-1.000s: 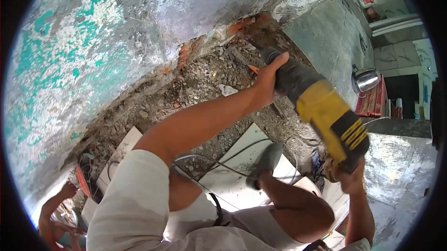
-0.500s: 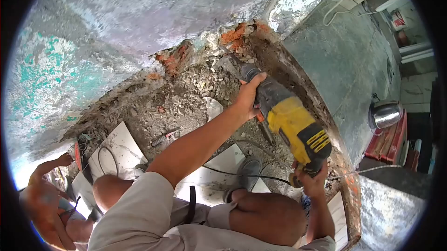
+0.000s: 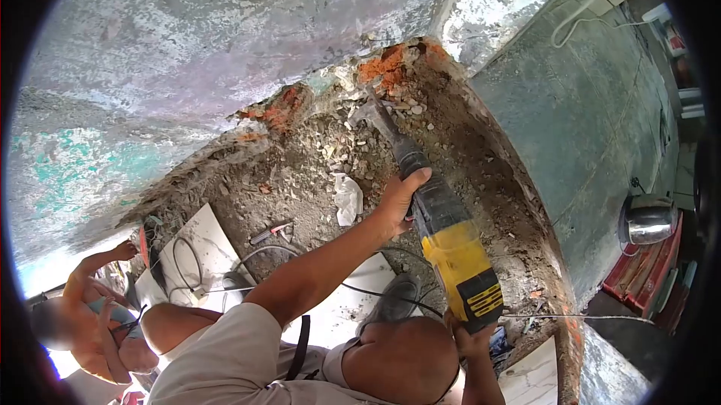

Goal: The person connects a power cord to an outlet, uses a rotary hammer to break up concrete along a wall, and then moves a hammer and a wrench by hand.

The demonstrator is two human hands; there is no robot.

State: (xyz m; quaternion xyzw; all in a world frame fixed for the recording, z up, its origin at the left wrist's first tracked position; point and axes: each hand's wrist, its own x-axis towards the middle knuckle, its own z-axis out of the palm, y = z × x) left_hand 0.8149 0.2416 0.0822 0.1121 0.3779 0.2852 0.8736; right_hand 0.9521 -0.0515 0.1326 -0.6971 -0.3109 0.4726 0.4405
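A yellow and black demolition hammer [image 3: 457,255] slants across the middle of the head view, its chisel end up against the rubble at the foot of the wall. My left hand [image 3: 402,198] is wrapped round the front of its body, just behind the black collar. At the back end, my right hand [image 3: 469,339] grips the rear handle, partly hidden by the housing. The chisel [image 3: 381,116] lies over broken stone close under exposed red brick [image 3: 383,67]. A black cable [image 3: 375,287] runs left from near the rear of the hammer, behind my left forearm.
A chipped wall [image 3: 248,37] rises ahead, and a raised concrete ledge [image 3: 571,127] borders the right. White tiles [image 3: 197,243], a crumpled white scrap [image 3: 347,198] and a small tool [image 3: 270,233] lie on the rubble. Another person [image 3: 98,322] crouches at left. A metal kettle [image 3: 647,219] stands far right.
The hammer has swung more upright in view, its rear end and my right hand shifting left and down. More of the chisel and the white scrap shows.
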